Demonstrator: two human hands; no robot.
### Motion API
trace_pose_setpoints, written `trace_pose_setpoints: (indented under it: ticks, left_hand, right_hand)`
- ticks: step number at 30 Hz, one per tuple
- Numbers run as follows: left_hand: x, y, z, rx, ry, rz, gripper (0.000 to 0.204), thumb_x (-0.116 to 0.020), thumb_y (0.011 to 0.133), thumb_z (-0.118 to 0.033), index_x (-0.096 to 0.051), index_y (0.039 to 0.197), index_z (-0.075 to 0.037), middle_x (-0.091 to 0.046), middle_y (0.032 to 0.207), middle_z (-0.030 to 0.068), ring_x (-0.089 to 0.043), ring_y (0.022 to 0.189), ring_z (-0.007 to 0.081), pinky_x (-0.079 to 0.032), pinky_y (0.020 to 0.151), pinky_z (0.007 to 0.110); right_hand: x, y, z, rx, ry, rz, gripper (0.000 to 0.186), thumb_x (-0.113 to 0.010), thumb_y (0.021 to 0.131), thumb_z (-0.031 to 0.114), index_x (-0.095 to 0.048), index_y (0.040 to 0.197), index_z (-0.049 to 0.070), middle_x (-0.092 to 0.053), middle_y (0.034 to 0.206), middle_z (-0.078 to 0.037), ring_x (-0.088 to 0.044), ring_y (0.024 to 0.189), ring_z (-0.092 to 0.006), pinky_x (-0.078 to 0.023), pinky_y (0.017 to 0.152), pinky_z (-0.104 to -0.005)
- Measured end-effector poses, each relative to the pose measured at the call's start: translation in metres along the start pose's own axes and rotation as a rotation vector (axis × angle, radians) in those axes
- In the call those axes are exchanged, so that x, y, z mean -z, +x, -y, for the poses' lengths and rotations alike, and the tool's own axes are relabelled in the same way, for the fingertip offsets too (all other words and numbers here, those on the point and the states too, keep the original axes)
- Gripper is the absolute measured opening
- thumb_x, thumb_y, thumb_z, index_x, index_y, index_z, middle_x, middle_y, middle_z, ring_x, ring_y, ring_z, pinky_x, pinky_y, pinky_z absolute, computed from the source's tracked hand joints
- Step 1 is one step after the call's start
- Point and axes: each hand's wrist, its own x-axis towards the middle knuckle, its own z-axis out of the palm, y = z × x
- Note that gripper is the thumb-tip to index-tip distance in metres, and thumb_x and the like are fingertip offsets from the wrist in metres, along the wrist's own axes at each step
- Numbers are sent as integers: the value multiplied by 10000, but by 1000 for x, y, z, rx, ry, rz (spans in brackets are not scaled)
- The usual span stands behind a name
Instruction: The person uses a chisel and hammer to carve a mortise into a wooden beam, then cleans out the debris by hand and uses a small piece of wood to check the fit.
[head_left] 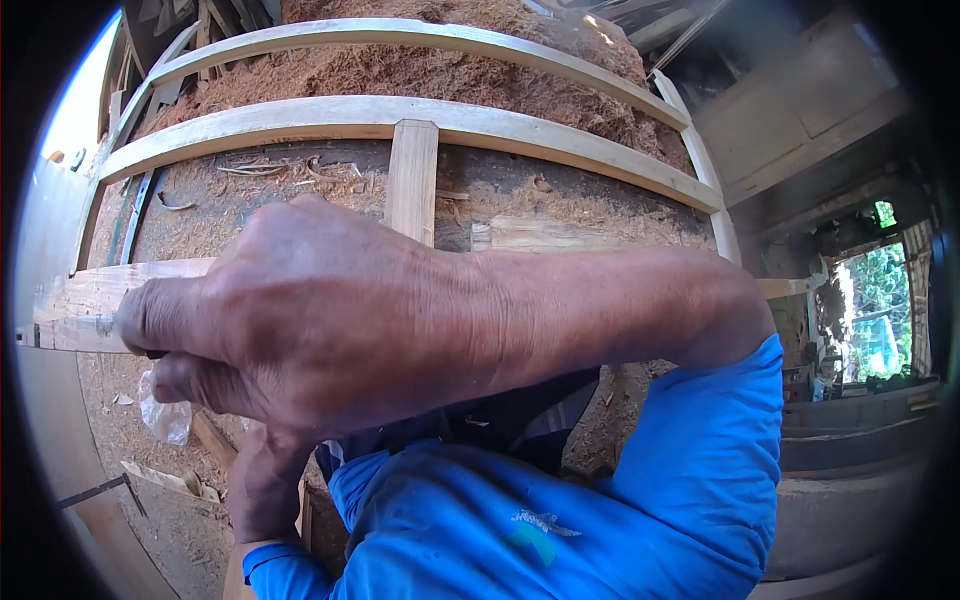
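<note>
My right hand [275,315] reaches across the middle to the left, fingers curled at a pale wooden rail [80,295]. A small dark bit shows between the fingers, too hidden to name. My left hand [262,485] is low at centre-left, beneath the right one, its fingers hidden. Behind them is a pale wooden frame of long bars [300,113] with a short upright piece [410,175] joined to the nearer bar.
A sawdust heap [450,70] lies beyond the frame. Wood chips and a crumpled clear plastic bag [165,420] lie at the left, beside flat panels [60,430]. Boards and dark shelving [850,420] stand at the right, near a bright opening.
</note>
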Motion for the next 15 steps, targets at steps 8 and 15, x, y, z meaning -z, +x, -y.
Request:
trace_pose_setpoints:
  ticks: [8,15]
  left_hand:
    - [4,10,-8,-14,100,-179,112,-721,904,-195,-766,1004,-172,-734,1043,96,-708,805,281,-547,716,445]
    - [19,32,-6,-18,-281,-471,617,-722,879,-419,-513,1320,-41,-692,1098,190,-705,931,359,-551,782,465]
  right_hand:
    - [9,15,-14,-6,224,-223,345,-696,933,328,-694,1103,27,-729,864,-183,-707,776,-411,-559,752,-479]
    - [84,-15,51,-131,356,-470,264,-553,1046,221,-594,1192,5,-648,744,-93,-614,545,-122,-467,432,-256]
